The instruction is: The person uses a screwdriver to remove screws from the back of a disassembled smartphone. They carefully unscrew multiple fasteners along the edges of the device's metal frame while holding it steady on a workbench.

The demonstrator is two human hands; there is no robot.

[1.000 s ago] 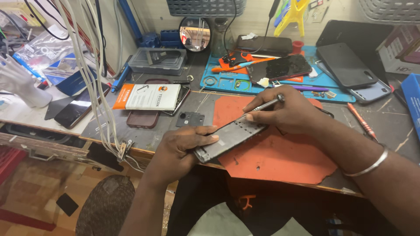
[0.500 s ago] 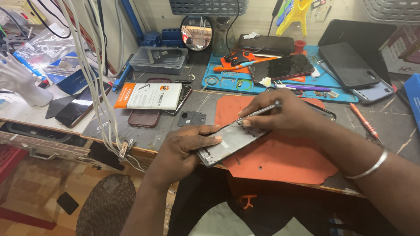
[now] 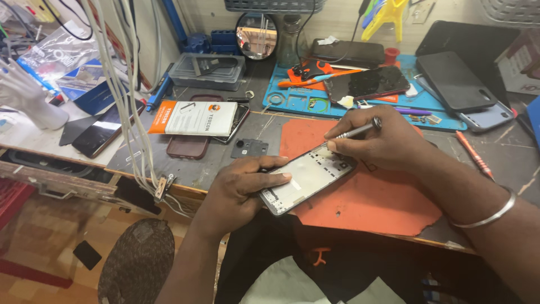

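the right hand has slid its screwdriver tip closer to the phone frame's top edge. the frame lies open on the orange mat, pinned by the left hand; its back cover is off and not yet refitted.

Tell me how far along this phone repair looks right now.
Done: the phone frame lies opened on the orange mat, insides exposed, and a small dark part sits apart on the bench. In hand: the left hand steadies the frame while the right hand works a metal tool at its upper edge. Left: the frame has no cover on.
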